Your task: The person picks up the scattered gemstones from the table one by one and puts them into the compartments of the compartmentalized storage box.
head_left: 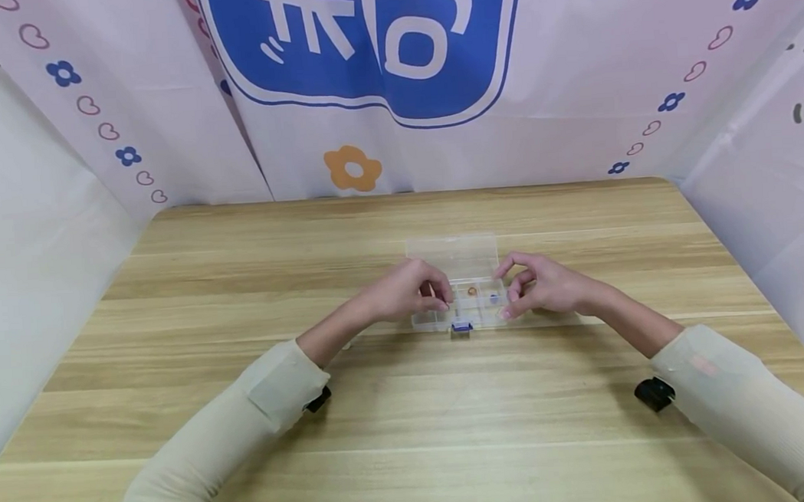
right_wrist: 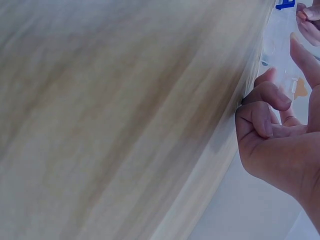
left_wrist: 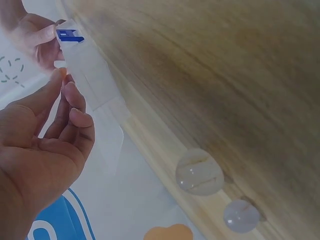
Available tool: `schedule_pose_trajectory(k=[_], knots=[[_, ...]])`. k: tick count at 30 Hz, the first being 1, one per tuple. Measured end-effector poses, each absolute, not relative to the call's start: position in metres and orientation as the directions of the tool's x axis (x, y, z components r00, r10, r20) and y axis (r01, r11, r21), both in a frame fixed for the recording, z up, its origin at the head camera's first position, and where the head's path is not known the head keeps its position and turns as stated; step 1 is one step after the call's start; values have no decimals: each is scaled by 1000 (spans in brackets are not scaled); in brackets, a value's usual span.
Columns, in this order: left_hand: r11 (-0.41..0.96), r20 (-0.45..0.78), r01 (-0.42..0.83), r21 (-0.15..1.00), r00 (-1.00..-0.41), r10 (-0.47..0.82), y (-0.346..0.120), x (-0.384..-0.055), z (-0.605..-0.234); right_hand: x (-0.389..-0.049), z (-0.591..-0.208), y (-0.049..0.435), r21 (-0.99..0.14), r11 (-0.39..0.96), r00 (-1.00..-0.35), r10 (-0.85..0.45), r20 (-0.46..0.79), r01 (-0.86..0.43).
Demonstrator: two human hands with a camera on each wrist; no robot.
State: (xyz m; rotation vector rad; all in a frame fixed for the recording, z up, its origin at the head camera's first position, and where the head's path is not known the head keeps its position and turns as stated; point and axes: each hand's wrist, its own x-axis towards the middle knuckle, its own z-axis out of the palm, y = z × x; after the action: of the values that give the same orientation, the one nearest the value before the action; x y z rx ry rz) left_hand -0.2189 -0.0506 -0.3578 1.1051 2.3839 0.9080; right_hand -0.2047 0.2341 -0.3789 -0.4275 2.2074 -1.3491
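A clear plastic compartment box [head_left: 470, 304] lies on the table with its lid [head_left: 452, 254] raised at the back and a blue latch [head_left: 462, 327] in front. A small orange ring [head_left: 472, 291] and a small blue piece [head_left: 494, 297] sit in its compartments. My left hand [head_left: 421, 290] is over the box's left part; thumb and forefinger pinch a small orange piece [left_wrist: 63, 72], mostly hidden by the fingertips. At the right end, my right hand [head_left: 542, 285] holds the box, thumb at the front corner and forefinger towards the back. Its other fingers [right_wrist: 260, 117] are curled.
Two clear balls, a larger one [left_wrist: 200, 171] and a smaller one [left_wrist: 241, 216], rest on the wooden table [head_left: 413, 434] by the left wrist. Black wrist devices [head_left: 655, 394] show at the sleeves. Printed cloth [head_left: 547, 134] hangs behind the table.
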Motion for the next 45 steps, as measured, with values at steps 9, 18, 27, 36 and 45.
schedule_pose_trajectory(k=[9, 18, 27, 36, 45], knots=[[489, -44, 538, 687, -641, 766, -56, -218, -357, -206, -381, 234, -884, 467, -814, -514, -270, -2], [471, -3, 572, 671, -634, 774, -75, -215, -356, -205, -380, 235, -883, 469, -811, -519, -269, -7], [496, -6, 559, 665, -660, 751, -100, -209, -355, -205, -380, 234, -881, 473, -811, -520, -268, -12], [515, -36, 535, 670, -670, 742, -125, -204, -356, -206, -378, 234, -880, 475, -815, -509, -277, 2], [531, -78, 526, 664, -658, 749, -151, -202, -358, -206, -379, 234, -881, 473, -813, -512, -276, 1]])
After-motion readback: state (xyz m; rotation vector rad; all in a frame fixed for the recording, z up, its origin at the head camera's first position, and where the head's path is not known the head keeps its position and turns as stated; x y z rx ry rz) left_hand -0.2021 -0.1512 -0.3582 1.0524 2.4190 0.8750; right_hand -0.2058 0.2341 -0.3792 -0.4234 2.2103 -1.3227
